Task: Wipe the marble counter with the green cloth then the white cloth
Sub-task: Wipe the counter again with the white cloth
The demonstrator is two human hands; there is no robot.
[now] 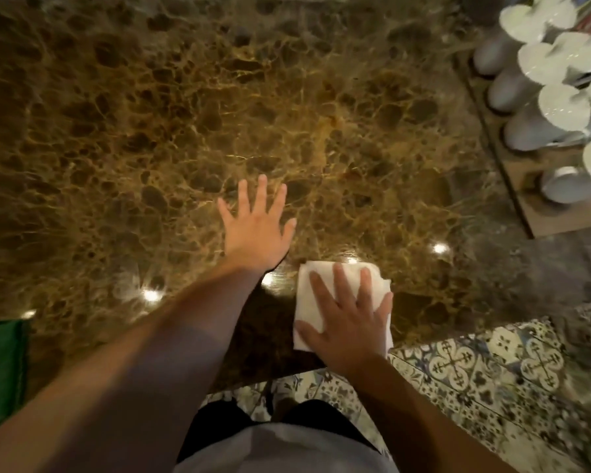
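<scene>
Dim, warm light; small overhead lamps glare as white spots on the glossy marble counter (219,114) near its front edge — wide-angle bending warps the borders, and the white jars (526,90) at right smear with blur

White cups (519,93) on a wooden tray (543,213) — patterned floor tiles (475,363) below.

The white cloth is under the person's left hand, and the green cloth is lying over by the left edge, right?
Not quite. The head view shows the white cloth under the right hand, pressed flat on the marble counter. The left hand is spread with nothing under it. The green cloth does lie by the left edge.
</scene>
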